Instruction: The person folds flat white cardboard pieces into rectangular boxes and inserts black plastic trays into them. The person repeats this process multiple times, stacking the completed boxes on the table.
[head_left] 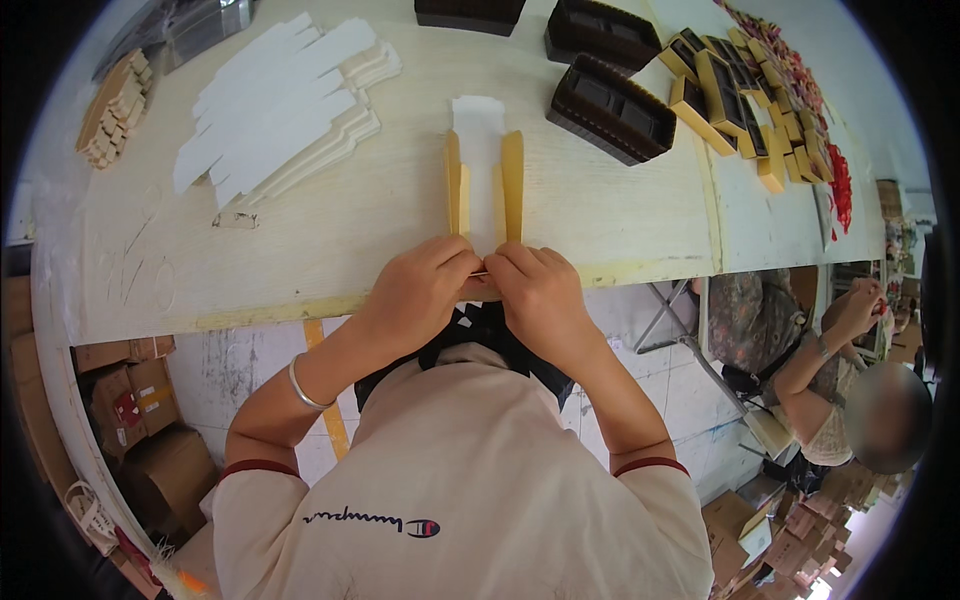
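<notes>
Item: flat white-and-gold carton blank (483, 170), lying at the near edge of the pale worktable (380, 215), its near end pinched by left hand (418, 290) and right hand (540, 295), both closed on it; risk: uneven thumb pressure likely skews the crease.

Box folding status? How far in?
Done: several gold boxes stand assembled at the table's far right. In hand: left hand and right hand pinch the near end of one gold-and-white blank, sides folded up. Left: a big stack of flat blanks.
</notes>
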